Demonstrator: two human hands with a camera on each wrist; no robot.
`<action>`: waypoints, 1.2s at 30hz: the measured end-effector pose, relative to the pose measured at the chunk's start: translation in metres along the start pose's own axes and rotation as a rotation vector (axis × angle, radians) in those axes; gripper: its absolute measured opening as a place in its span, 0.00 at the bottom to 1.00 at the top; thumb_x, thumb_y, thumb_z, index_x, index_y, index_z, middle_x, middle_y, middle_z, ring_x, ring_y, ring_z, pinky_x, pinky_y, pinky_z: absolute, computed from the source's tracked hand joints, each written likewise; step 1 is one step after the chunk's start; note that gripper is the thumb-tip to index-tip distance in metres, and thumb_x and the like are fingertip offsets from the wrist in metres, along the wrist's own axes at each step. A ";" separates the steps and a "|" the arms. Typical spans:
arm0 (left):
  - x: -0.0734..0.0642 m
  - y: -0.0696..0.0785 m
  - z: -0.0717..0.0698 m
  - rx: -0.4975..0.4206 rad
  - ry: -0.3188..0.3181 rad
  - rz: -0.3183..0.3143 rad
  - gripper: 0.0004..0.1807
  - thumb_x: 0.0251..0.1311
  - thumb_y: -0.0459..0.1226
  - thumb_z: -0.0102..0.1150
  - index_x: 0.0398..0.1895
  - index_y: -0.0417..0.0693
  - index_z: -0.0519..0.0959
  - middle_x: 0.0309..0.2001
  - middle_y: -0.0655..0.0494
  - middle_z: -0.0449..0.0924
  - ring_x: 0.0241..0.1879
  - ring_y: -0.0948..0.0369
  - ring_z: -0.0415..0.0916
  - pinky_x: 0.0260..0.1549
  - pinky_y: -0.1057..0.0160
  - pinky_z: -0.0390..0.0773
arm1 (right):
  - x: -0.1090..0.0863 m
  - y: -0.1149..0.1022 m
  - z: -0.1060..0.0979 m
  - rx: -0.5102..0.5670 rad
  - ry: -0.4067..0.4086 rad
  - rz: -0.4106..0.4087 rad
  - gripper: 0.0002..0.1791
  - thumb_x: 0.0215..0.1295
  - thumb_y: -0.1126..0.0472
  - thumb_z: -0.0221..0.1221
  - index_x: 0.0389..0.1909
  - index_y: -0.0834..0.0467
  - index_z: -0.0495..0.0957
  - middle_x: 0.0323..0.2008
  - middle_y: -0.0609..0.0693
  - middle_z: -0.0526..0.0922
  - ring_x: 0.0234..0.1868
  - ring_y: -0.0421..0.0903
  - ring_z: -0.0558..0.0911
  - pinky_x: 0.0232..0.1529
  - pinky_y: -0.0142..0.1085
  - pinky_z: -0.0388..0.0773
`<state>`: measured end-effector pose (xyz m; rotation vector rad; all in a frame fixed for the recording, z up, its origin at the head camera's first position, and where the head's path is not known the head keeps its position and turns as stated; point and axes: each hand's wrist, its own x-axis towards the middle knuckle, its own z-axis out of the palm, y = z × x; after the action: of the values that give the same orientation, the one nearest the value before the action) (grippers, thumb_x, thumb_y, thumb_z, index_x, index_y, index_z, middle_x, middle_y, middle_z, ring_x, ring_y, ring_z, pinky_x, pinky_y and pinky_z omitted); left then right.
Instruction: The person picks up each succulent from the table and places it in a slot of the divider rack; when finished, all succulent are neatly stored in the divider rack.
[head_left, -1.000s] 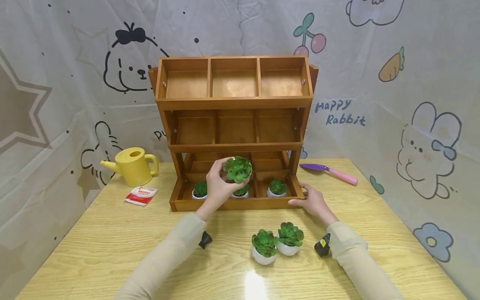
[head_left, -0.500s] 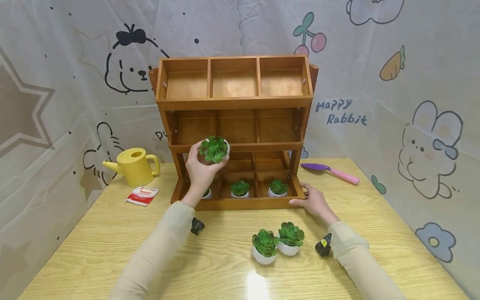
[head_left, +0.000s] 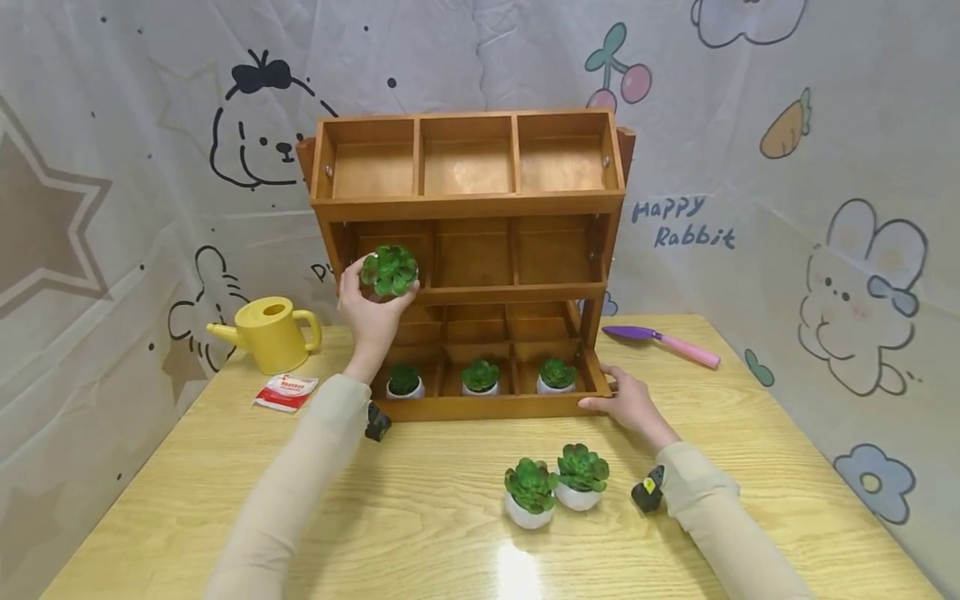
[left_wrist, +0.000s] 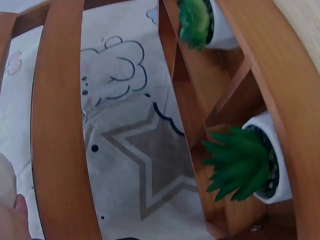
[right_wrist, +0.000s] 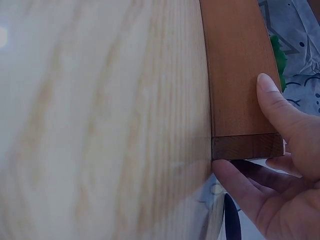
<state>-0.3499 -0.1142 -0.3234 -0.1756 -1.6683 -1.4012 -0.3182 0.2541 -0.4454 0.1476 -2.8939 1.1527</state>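
My left hand [head_left: 367,323] grips a potted succulent [head_left: 390,271] with green rosette leaves, in front of the middle tier's left compartment on the wooden shelf [head_left: 468,201]. In the left wrist view only a bit of the hand [left_wrist: 21,217] and the white pot [left_wrist: 6,182] show at the left edge. My right hand [head_left: 628,403] holds the right front corner of the bottom tier. There, in the right wrist view, the thumb lies on the front board [right_wrist: 242,65] and the fingers are at its end. Three small potted succulents sit in the bottom tier, among them the left one [head_left: 405,381].
Two more potted succulents, a left one [head_left: 529,492] and a right one [head_left: 581,477], stand on the table front. A yellow watering can [head_left: 272,335] and a red-white packet [head_left: 286,392] lie at left. A purple trowel with pink handle [head_left: 686,349] lies at right.
My left hand has moved left and up with the potted succulent, from over the bottom tier to the middle tier's left compartment. The right hand has stayed at the shelf corner.
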 end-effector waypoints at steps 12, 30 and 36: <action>0.015 -0.005 -0.001 0.160 -0.044 -0.022 0.35 0.39 0.39 0.78 0.55 0.43 0.75 0.52 0.44 0.75 0.54 0.50 0.71 0.54 0.52 0.74 | 0.001 0.000 0.001 -0.005 -0.002 0.004 0.48 0.56 0.48 0.68 0.70 0.67 0.57 0.57 0.74 0.72 0.57 0.67 0.74 0.55 0.56 0.72; 0.026 -0.013 -0.006 0.319 -0.163 -0.035 0.35 0.40 0.39 0.77 0.55 0.39 0.75 0.52 0.41 0.79 0.54 0.46 0.74 0.57 0.48 0.69 | 0.000 0.002 0.001 -0.031 0.009 -0.016 0.47 0.56 0.49 0.68 0.69 0.68 0.57 0.54 0.75 0.74 0.56 0.67 0.75 0.56 0.56 0.72; 0.030 -0.011 -0.008 0.348 -0.226 -0.062 0.36 0.41 0.40 0.76 0.57 0.39 0.74 0.53 0.41 0.79 0.55 0.46 0.74 0.58 0.48 0.68 | 0.001 0.001 0.002 -0.008 0.007 0.007 0.47 0.56 0.50 0.68 0.70 0.67 0.57 0.54 0.73 0.74 0.55 0.65 0.75 0.54 0.55 0.73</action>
<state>-0.3695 -0.1372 -0.3105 -0.0859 -2.0920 -1.1450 -0.3195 0.2531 -0.4473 0.1324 -2.8948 1.1401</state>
